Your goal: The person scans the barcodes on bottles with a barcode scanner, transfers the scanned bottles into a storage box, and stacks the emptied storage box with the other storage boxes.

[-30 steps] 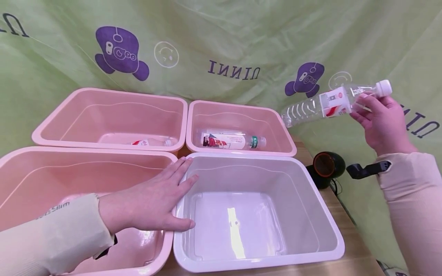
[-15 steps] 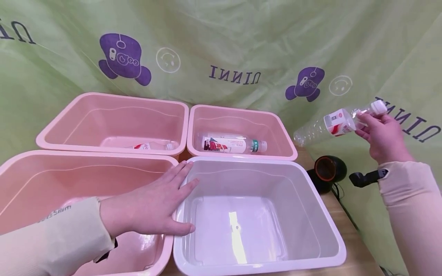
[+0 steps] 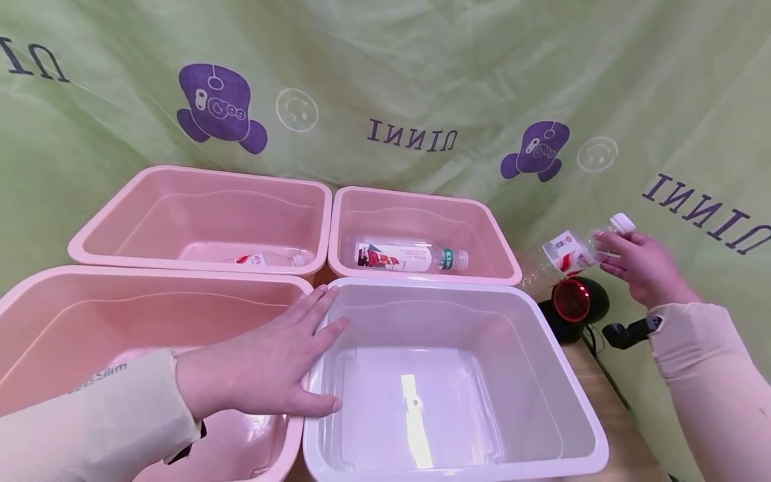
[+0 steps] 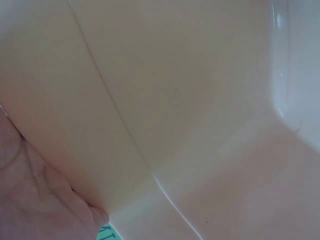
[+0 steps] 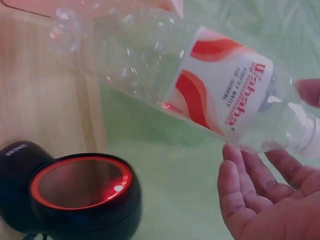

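Note:
My right hand [image 3: 647, 268] pinches a clear plastic water bottle [image 3: 566, 254] near its white cap. The bottle hangs tilted, its base lower and to the left, with a red-and-white label at its middle. Below its label side sits a black scanner [image 3: 587, 301] with a lit red ring, seen close in the right wrist view, where the bottle [image 5: 220, 82] passes above and apart from it. My left hand [image 3: 265, 365] rests with fairly straight fingers across the meeting rims of the front pink bin [image 3: 150, 273] and the white bin [image 3: 518, 348].
The back right pink bin [image 3: 415, 217] holds a lying bottle [image 3: 394, 257] with a green-banded neck. In the back left pink bin [image 3: 229, 214] lies another bottle [image 3: 259, 259], partly hidden by the rim. A green printed curtain [image 3: 361, 73] hangs behind the wooden table [image 3: 608, 408].
My right hand has brought the bottle down and leftward, close over the scanner. The scanner's face now glows red. My left hand stays on the rims.

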A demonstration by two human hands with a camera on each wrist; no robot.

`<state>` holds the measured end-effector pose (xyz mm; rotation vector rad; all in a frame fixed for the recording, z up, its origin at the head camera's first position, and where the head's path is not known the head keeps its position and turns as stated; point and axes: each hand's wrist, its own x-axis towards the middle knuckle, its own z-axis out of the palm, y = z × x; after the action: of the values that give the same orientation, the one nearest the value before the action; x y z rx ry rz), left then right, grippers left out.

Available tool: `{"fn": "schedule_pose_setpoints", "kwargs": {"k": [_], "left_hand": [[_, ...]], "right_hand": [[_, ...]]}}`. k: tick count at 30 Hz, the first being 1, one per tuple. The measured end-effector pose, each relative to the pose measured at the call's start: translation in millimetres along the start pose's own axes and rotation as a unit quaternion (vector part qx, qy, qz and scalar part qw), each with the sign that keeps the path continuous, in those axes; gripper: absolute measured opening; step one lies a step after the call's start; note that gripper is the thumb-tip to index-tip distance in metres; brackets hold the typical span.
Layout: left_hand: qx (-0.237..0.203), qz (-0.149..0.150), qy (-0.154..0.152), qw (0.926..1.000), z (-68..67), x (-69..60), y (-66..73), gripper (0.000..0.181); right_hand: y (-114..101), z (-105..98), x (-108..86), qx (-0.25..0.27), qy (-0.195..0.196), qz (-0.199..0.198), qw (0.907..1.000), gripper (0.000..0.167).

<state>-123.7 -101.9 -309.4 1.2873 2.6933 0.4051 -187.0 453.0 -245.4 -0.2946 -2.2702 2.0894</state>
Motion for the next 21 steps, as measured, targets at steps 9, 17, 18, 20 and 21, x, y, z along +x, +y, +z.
{"fn": "schedule_pose_setpoints", "kwargs": {"k": [9,17,18,20,21], "left_hand": [[-0.002,0.000,-0.003,1.0000,-0.5,-0.1,-0.3,0.098],[0.004,0.000,0.001,1.0000,-1.5,-0.4,-1.8,0.099],[0.005,0.000,0.001,1.0000,-1.5,-0.3,-1.7,0.099],[0.005,0.001,0.001,1.0000,-1.3,0.0,-1.5,0.099],[0.005,0.001,0.001,1.0000,-1.2,0.2,-1.5,0.099]], "right_hand": [[15,-7,-1.8,-0.075,-0.086,0.044,0.9925,0.024],[21,-9,-0.2,-0.077,-0.103,0.045,0.9907,0.024],[19,-10,-0.9,-0.076,-0.100,0.040,0.9912,0.026],[13,-10,-2.3,-0.068,-0.092,0.029,0.9930,0.026],[10,-9,-2.9,-0.069,-0.083,0.020,0.9940,0.022]]}}
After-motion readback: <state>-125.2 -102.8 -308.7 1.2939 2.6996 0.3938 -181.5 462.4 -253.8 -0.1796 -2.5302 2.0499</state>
